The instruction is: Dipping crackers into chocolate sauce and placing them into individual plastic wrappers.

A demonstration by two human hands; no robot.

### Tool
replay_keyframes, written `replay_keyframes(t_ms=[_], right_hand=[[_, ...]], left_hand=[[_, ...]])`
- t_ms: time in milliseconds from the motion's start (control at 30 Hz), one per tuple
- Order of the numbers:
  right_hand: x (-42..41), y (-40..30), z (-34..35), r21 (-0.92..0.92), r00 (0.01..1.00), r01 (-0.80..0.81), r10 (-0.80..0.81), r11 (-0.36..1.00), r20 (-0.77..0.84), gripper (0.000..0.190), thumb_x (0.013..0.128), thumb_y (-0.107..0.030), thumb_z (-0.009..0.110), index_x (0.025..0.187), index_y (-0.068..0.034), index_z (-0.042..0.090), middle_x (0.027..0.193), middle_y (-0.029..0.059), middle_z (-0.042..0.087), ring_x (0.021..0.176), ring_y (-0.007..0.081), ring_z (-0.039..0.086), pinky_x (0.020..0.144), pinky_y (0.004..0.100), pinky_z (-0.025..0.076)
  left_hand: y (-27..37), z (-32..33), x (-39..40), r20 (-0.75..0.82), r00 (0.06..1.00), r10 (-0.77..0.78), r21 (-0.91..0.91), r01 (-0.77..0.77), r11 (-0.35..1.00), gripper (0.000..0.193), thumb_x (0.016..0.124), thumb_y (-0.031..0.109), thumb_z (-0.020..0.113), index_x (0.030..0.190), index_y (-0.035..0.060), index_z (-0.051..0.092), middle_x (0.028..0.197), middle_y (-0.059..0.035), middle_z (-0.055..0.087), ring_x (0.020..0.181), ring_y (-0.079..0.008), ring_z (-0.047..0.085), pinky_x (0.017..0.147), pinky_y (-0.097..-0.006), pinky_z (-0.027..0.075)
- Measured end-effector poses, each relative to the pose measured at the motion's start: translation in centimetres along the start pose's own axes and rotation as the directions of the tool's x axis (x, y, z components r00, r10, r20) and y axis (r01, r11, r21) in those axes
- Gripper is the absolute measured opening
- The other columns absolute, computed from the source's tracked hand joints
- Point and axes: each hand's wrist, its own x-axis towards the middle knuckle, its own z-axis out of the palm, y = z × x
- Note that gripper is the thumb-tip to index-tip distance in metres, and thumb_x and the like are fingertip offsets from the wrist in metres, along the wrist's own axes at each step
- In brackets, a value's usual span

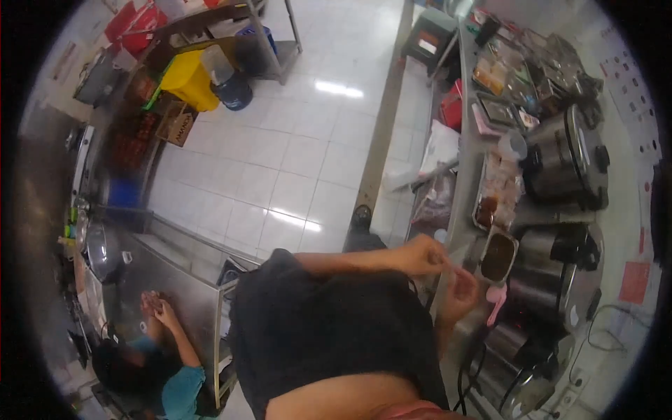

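Observation:
Near the counter's edge, my left hand [424,255] has its fingers bent together, and their tips meet those of my right hand [463,287]. Whether something small and thin is pinched between them is too blurred to tell. Just right of my hands, a rectangular metal container [499,256] holds a dark brown sauce or liquid. Beside my right hand, a pink-handled scoop or spoon [495,304] lies on the metal counter [467,336]. A tray [479,202] with clear plastic bags, some holding reddish-brown contents, stands beyond the container.
Large metal pots [556,157] with dark handles line the right wall. Cables hang near the lower right. At the lower left, a co-worker in a teal sleeve [184,391] holds reddish food over a steel table [184,310]. A yellow bin [189,79] and cardboard box [176,123] stand upper left.

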Motion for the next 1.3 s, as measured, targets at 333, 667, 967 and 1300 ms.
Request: replay_keyframes(t_ms=[333,667,967,1300], right_hand=[[-4.6,0.0,2.5,-0.317,0.986,0.079,-0.027,0.945,0.164,0.020,0.077,-0.002,0.075,0.098,-0.003,0.072,0.099,0.0104,0.072,0.093,0.0224,0.070,0.079,0.0327,0.055],[-6.4,-0.1,2.0,-0.026,0.924,-0.192,0.189,0.981,0.331,0.032,0.080,0.002,0.072,0.109,0.002,0.057,0.105,0.0125,0.067,0.097,0.0223,0.069,0.084,0.0311,0.057],[-2.8,1.5,2.8,0.009,0.861,-0.322,0.289,0.947,0.418,0.038,0.081,-0.003,0.076,0.110,0.001,0.053,0.105,0.0130,0.066,0.096,0.0209,0.069,0.087,0.0321,0.056],[9.3,3.1,8.1,-0.096,0.877,-0.441,0.451,0.892,0.166,0.021,0.085,-0.005,0.070,0.102,0.001,0.058,0.098,0.0130,0.069,0.100,0.0217,0.068,0.082,0.0342,0.057]], left_hand=[[-2.0,-0.7,-6.2,-0.054,0.953,-0.298,-0.197,0.283,0.939,0.014,0.086,0.002,0.069,0.099,-0.0012,0.069,0.089,-0.0080,0.071,0.079,-0.0099,0.066,0.073,-0.0251,0.055],[-2.4,-1.6,-7.8,0.083,0.904,-0.419,-0.252,0.426,0.869,0.014,0.082,0.003,0.074,0.094,-0.0031,0.068,0.087,-0.0088,0.072,0.079,-0.0116,0.068,0.073,-0.0246,0.055],[-3.1,-4.4,-3.9,0.271,0.838,-0.473,-0.328,0.542,0.773,0.008,0.086,0.002,0.071,0.093,-0.0019,0.069,0.087,-0.0087,0.072,0.078,-0.0118,0.067,0.070,-0.0242,0.055],[-5.9,-10.6,9.3,0.323,0.875,-0.361,-0.214,0.439,0.872,0.007,0.082,0.003,0.072,0.085,-0.0003,0.067,0.081,-0.0040,0.069,0.076,-0.0089,0.065,0.069,-0.0236,0.053]])
